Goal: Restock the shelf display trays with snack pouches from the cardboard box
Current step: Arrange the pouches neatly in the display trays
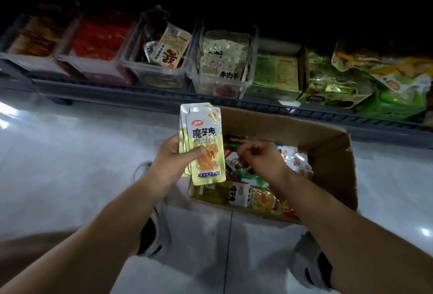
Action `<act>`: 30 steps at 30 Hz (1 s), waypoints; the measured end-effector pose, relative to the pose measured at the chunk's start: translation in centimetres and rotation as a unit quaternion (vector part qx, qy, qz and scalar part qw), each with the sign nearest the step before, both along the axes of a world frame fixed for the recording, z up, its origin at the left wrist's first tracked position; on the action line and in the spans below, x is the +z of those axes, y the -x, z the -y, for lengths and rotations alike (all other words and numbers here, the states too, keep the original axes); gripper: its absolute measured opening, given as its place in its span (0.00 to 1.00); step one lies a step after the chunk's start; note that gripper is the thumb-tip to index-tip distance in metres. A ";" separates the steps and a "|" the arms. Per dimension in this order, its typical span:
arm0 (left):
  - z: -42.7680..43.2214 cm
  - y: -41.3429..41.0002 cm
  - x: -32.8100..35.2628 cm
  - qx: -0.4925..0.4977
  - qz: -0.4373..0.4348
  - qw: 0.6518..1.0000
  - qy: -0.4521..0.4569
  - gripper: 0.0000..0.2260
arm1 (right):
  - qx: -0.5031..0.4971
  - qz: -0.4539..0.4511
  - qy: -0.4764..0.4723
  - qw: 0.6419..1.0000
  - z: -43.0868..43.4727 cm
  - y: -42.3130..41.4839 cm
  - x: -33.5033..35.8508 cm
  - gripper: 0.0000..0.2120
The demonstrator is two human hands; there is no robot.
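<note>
Left hand (174, 161): a stack of yellow pouches (206, 143) is gripped, with the thumb laid across the front and the fingers hidden behind.
Yellow pouches: they are held nearly upright at the picture's centre, over the box corner at 10 o'clock. The upper ends are fanned slightly above the hand, toward 12 o'clock.
Right hand (261, 155): it is seen just at 3 o'clock of the left hand, above the box contents. The fingers are curled in, knuckles up; whether anything is pinched cannot be told.
Cardboard box (328, 153): it is set open on the floor at 4 o'clock of the centre, just before the shelf.
Loose pouches (251, 197): red, green, white and yellow packs are heaped inside the box, at 6 o'clock of the right hand.
Display trays (153, 71): clear trays are lined along the shelf at 12 o'clock. One at 11 o'clock is sparsely filled with a tilted beige pack, and the one at 12 o'clock is filled with pale packs.
Green cartons (276, 75): these are stood at 2 o'clock, with bags piled beside them.
Shoes (153, 225): a grey-and-black pair is planted on the floor at 6 and 5 o'clock.
Floor (70, 157): pale glossy tiles are shown.
</note>
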State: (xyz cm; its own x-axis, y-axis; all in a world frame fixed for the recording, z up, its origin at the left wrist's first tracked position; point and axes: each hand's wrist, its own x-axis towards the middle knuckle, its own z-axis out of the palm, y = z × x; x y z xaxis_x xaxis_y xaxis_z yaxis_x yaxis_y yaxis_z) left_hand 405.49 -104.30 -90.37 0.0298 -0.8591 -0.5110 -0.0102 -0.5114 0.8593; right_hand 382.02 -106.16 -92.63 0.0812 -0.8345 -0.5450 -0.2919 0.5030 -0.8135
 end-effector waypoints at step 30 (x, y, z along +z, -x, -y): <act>0.4 -0.3 -1.1 0.019 -0.011 1.000 -0.014 0.13 | 0.008 -0.075 -0.107 0.991 1.2 5.4 -1.6 0.08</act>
